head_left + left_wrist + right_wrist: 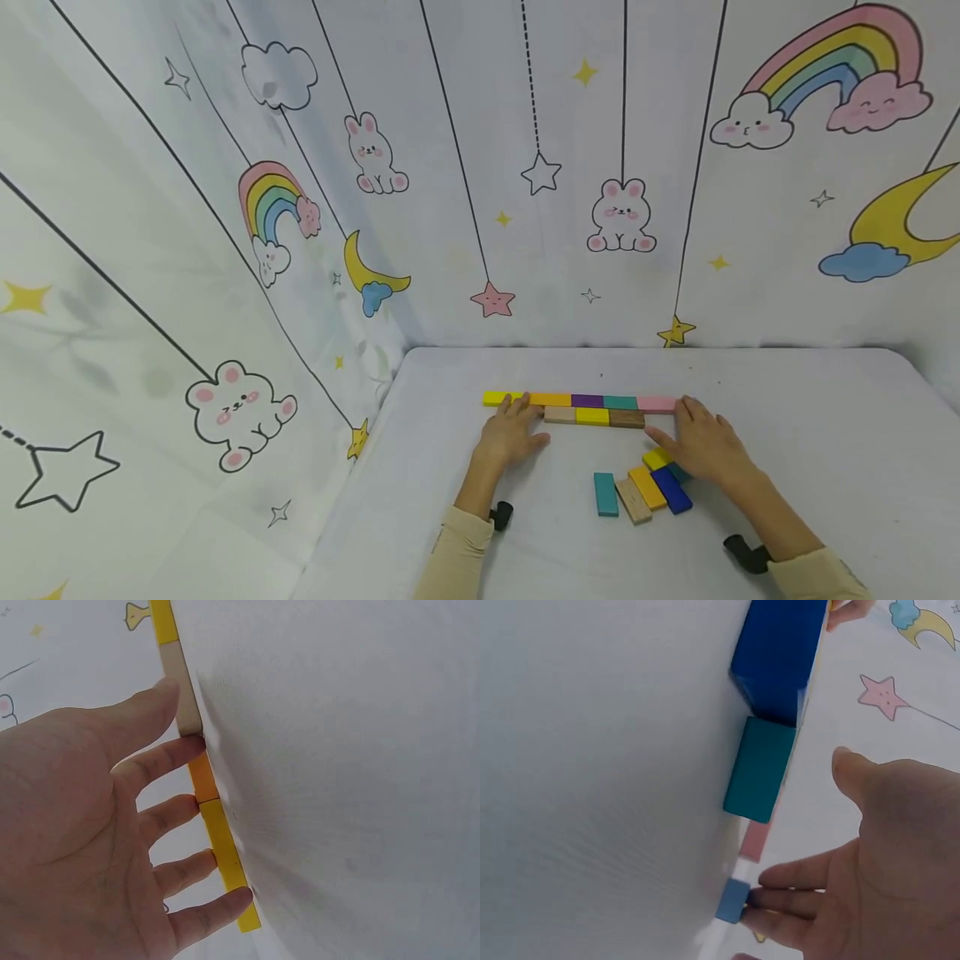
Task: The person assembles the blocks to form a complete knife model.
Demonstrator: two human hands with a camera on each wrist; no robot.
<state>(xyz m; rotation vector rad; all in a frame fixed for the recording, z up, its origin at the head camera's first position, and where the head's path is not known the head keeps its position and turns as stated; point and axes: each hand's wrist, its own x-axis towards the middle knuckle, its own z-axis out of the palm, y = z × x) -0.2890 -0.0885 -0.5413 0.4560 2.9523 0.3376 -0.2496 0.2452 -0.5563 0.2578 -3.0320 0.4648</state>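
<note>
In the head view, a back row of blocks (588, 401) runs yellow, orange, purple, teal, pink. Before it lies a shorter row: a tan block (559, 414), a yellow block (592, 417) and a brown block (627, 418). My left hand (510, 432) lies at the left end, fingers extended. Its fingertips are along the yellow block (225, 859) and orange block (202, 776), the thumb over the tan block. Near the pink block (657, 405) at the right end is my right hand (708, 437). Its outstretched fingertips meet a small blue block (733, 901), hidden in the head view.
Loose blocks lie nearer me: a teal block (606, 495), a wooden block (633, 501), an orange block (647, 488), a dark blue block (671, 489), a yellow block (656, 457) and a partly covered dark teal one. A white cloth covers the table (555, 542); printed curtains hang behind and left.
</note>
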